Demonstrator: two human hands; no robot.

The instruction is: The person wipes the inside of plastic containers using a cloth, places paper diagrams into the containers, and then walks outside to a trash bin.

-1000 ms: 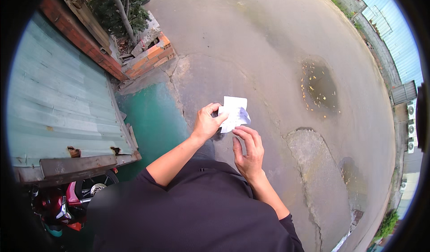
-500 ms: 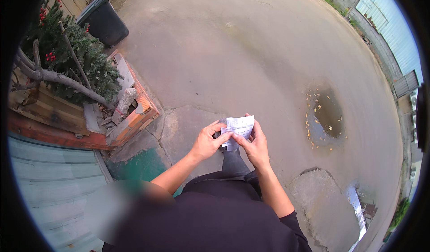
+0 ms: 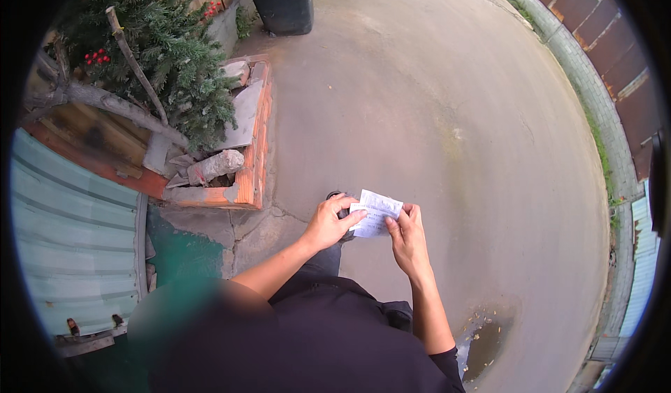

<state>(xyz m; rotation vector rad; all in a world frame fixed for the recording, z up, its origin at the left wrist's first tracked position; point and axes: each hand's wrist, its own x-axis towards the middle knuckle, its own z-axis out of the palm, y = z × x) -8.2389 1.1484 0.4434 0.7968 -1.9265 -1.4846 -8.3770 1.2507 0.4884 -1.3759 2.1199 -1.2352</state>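
A small sheet of white printed paper point(image 3: 375, 213), looking folded or doubled, is stretched between my two hands in front of my body. My left hand point(image 3: 330, 222) pinches its left edge, thumb on top. On the opposite edge, my right hand point(image 3: 411, 238) grips the paper between thumb and fingers. Most of the fingertips are hidden behind the sheet. Below the paper part of my dark shoe point(image 3: 342, 215) shows on the concrete.
To the left stands a low brick planter point(image 3: 255, 155) with broken concrete, a bare branch point(image 3: 115, 105) and a green shrub with red berries point(image 3: 178, 64). A dark bin point(image 3: 283, 2) is beyond it. A puddle point(image 3: 484, 347) lies at lower right. Corrugated metal point(image 3: 77, 218) borders the left.
My view has turned to the right and moved forward, so the puddle sits lower and the planter nearer. My hands have drawn slightly apart, and more of the paper shows.
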